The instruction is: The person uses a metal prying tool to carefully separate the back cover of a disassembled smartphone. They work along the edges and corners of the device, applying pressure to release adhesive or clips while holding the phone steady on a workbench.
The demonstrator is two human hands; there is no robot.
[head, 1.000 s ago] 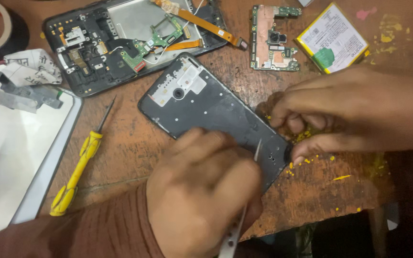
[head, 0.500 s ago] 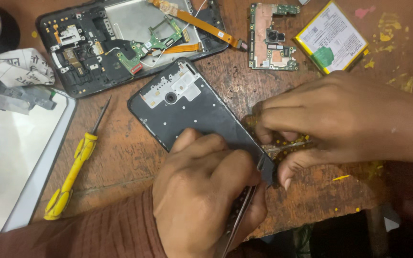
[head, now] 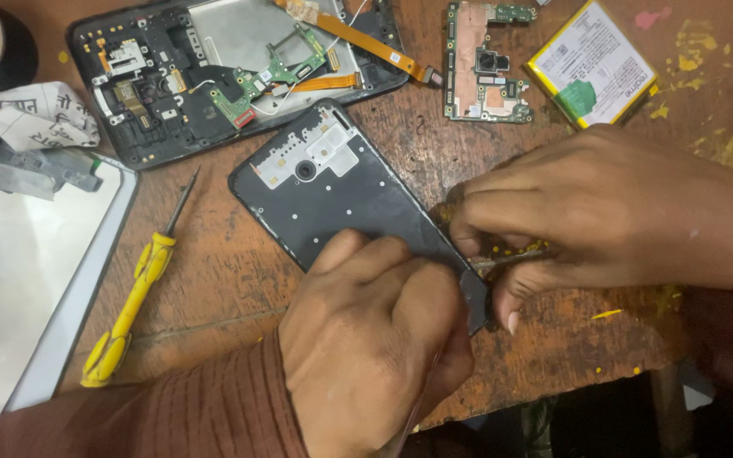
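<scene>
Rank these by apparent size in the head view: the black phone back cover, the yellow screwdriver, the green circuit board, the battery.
1. Black phone back cover, though hands hide part.
2. Yellow screwdriver.
3. Battery and green circuit board look alike; unranked.

Warm, even light; soft shadows; edges perhaps slightly blurred.

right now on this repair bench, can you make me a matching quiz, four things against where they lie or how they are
Things:
1. yellow screwdriver
2. battery
3. black phone frame
4. loose circuit board

Places or states:
a. pinned under both hands, mid-table
b. far right corner, yellow-edged
c. lying left of the frame, beside the white panel
d. between the opened phone and the battery

Pairs: 1-c, 2-b, 3-a, 4-d
</scene>
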